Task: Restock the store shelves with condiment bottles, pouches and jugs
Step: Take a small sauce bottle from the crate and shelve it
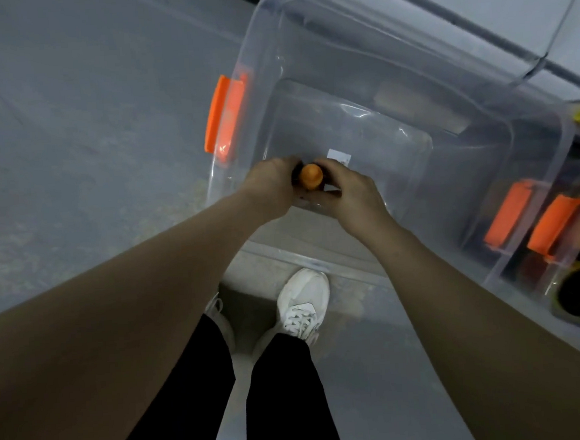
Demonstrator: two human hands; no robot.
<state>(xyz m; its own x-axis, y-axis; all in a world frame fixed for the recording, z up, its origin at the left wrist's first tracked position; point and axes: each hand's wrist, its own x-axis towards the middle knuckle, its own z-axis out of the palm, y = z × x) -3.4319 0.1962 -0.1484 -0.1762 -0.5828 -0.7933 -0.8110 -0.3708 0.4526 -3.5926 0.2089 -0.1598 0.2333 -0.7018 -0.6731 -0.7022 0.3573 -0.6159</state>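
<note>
A dark bottle with an orange cap (310,176) stands upright inside a large clear plastic bin (306,36), near its front wall. My left hand (272,183) grips the bottle from the left and my right hand (348,191) grips it from the right; only the cap and a little of the dark body show between them. Apart from the bottle and a white label on its floor, the bin holds nothing that I can see.
The bin has orange latches (224,116) on its sides and sits on a grey floor. A second clear bin (556,225) with orange latches and dark and yellow goods stands at the right. My white shoes (303,304) are just in front. A pale wall base runs top right.
</note>
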